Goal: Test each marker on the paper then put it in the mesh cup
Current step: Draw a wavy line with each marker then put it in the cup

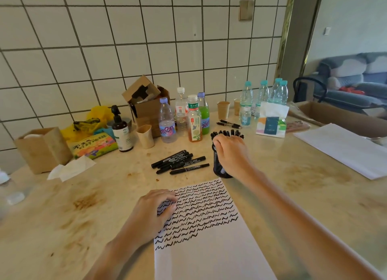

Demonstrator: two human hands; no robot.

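From the head camera, one white sheet of paper [209, 237] lay on the stained beige marble table [83, 196], its upper half filled with rows of black squiggles. The left hand [152, 212] rested on the sheet's left edge, fingers loosely bent and gripping nothing. The right hand [230, 152] was over the black wire mesh cup [219, 168], which stood just beyond the paper's top right corner; its fingers curled over the cluster of black markers in the cup [228, 133], but whether they pinched one could not be told. The capped ends were too crowded to count. A loose pile of black markers [180, 161], about six, lay left of the cup. Behind stood four drink bottles [184, 116] in a group, roughly five blue-capped water bottles [263, 95], two paper cups [223, 110], one brown pump bottle [122, 131], one tissue pack [271, 122] and a second white sheet [343, 149] at the right.
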